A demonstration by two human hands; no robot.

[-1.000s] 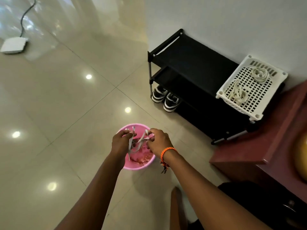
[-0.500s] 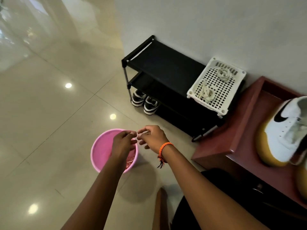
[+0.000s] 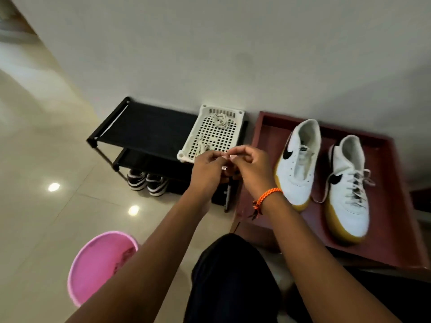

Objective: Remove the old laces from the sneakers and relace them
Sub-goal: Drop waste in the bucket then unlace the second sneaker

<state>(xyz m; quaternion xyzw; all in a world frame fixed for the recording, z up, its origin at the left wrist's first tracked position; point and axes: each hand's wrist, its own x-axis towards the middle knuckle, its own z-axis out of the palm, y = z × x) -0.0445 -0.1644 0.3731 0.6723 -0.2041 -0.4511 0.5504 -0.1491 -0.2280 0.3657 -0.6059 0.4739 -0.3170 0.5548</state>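
Two hands (image 3: 229, 166) meet beside two sneakers (image 3: 321, 173)

Left arm: bare forearm reaches from lower left up toward frame centre.
Left hand (image 3: 208, 168): knuckles up, fingers curled inward, fingertips meeting the other hand's.
Right arm: bare forearm enters from lower right, angled up and left.
Right wrist: orange braided bracelet (image 3: 268, 194) around it.
Right hand (image 3: 252, 167): fingers curled, thumb and forefinger pinched together at the fingertips.
Hands: touching at fingertips; something small and pale shows between them, too blurred to identify.
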